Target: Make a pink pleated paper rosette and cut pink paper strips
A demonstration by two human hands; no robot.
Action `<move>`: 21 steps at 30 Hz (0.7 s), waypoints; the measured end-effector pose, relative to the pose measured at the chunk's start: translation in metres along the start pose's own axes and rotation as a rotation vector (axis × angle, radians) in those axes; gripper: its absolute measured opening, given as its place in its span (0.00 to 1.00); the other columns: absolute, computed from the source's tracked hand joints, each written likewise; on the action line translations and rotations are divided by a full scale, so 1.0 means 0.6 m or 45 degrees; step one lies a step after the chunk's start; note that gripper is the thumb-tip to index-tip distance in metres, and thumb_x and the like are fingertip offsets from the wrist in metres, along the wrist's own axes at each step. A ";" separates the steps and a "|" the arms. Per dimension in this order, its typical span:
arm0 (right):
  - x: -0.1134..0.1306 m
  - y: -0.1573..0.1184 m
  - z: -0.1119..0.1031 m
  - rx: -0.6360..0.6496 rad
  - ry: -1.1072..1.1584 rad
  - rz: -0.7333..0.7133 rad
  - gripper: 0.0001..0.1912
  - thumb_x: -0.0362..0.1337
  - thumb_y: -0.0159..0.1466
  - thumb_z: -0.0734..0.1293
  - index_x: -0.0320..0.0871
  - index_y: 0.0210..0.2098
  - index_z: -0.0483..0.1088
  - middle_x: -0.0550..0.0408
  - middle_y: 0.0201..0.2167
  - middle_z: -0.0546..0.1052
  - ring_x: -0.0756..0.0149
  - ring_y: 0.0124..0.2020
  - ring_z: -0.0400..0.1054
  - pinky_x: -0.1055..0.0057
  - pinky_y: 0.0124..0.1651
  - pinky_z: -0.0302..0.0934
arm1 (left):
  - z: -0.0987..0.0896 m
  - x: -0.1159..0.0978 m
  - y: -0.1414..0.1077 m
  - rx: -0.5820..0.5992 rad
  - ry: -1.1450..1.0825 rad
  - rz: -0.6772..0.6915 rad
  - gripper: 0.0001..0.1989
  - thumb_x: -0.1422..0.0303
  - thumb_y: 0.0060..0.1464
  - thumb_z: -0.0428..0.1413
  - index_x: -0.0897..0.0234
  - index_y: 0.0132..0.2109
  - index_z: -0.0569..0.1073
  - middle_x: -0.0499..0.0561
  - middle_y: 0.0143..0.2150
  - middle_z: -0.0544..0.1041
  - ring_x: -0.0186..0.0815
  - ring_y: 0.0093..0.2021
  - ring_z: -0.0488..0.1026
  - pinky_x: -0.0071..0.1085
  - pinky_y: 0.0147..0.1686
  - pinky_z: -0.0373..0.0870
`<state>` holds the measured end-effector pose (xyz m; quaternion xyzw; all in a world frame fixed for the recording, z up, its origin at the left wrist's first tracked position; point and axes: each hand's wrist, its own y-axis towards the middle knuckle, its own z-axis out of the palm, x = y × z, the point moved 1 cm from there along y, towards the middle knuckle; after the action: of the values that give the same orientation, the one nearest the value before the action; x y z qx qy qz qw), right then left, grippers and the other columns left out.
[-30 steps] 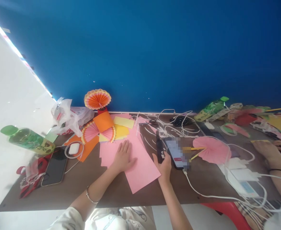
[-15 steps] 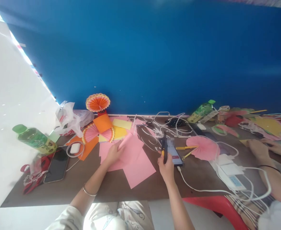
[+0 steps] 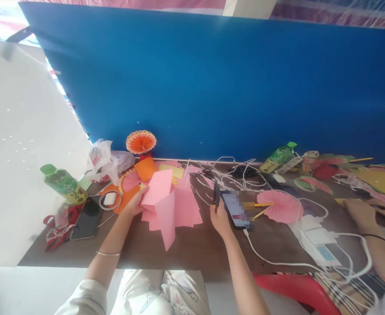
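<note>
My left hand (image 3: pixel 135 203) is closed on the left edge of a folded sheet of pink paper (image 3: pixel 159 192), lifted with one flap hanging toward me. More pink sheets (image 3: pixel 187 205) lie flat beneath and beside it. My right hand (image 3: pixel 219 217) is closed round a slim black tool with a bit of yellow (image 3: pixel 216 197), held upright; its exact kind is unclear. Close to that hand lies a phone (image 3: pixel 235 210) with its screen lit and partly blurred. A pleated pink paper fan (image 3: pixel 279 206) with yellow sticks rests to the right of the phone.
Orange paper fans (image 3: pixel 141 142) and a plastic bag (image 3: pixel 100 159) stand at the back left. A green-capped bottle (image 3: pixel 64 186), dark phone (image 3: pixel 86 218) and earphone case (image 3: pixel 110 199) are leftward. White cables (image 3: pixel 223 175), a power strip (image 3: pixel 319 243) and another person's hands (image 3: pixel 361 214) are rightward.
My left hand has moved left and raised the pink paper, which now stands folded above the other sheets. My right hand has shifted slightly left with the black tool, off the phone.
</note>
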<state>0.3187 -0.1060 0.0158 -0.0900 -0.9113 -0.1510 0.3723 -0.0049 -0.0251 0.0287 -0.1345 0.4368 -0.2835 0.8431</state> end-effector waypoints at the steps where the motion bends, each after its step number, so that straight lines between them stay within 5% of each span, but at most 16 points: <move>1: 0.000 0.009 0.006 0.003 -0.100 -0.063 0.26 0.34 0.60 0.52 0.33 0.57 0.51 0.39 0.48 0.68 0.58 0.48 0.64 0.61 0.48 0.60 | -0.003 -0.004 -0.002 0.027 -0.009 -0.017 0.17 0.64 0.52 0.53 0.71 0.46 0.68 0.57 0.33 0.77 0.41 0.33 0.75 0.33 0.34 0.72; 5: 0.008 0.060 0.028 0.063 -0.457 -0.073 0.36 0.25 0.52 0.54 0.30 0.61 0.44 0.37 0.59 0.54 0.53 0.60 0.49 0.57 0.57 0.50 | -0.017 -0.012 -0.006 0.045 0.003 -0.035 0.17 0.61 0.52 0.52 0.68 0.44 0.69 0.54 0.30 0.77 0.39 0.30 0.75 0.31 0.28 0.71; 10: 0.016 0.122 0.044 0.051 -0.628 0.129 0.35 0.25 0.50 0.58 0.25 0.58 0.50 0.30 0.53 0.60 0.43 0.55 0.53 0.53 0.51 0.54 | -0.021 -0.009 -0.013 0.028 -0.012 0.149 0.12 0.66 0.52 0.53 0.66 0.44 0.69 0.53 0.33 0.77 0.37 0.35 0.75 0.30 0.32 0.71; 21: 0.000 0.137 0.049 -0.080 -0.448 -0.082 0.24 0.35 0.60 0.53 0.32 0.54 0.59 0.39 0.46 0.69 0.54 0.48 0.63 0.60 0.50 0.56 | -0.035 0.000 -0.035 -0.113 0.046 0.245 0.08 0.71 0.52 0.53 0.64 0.41 0.70 0.52 0.33 0.76 0.38 0.37 0.74 0.30 0.33 0.71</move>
<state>0.3221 -0.0189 0.0131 -0.0976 -0.9596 -0.1732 0.1993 -0.0295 -0.0417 0.0262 -0.1240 0.4749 -0.1841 0.8515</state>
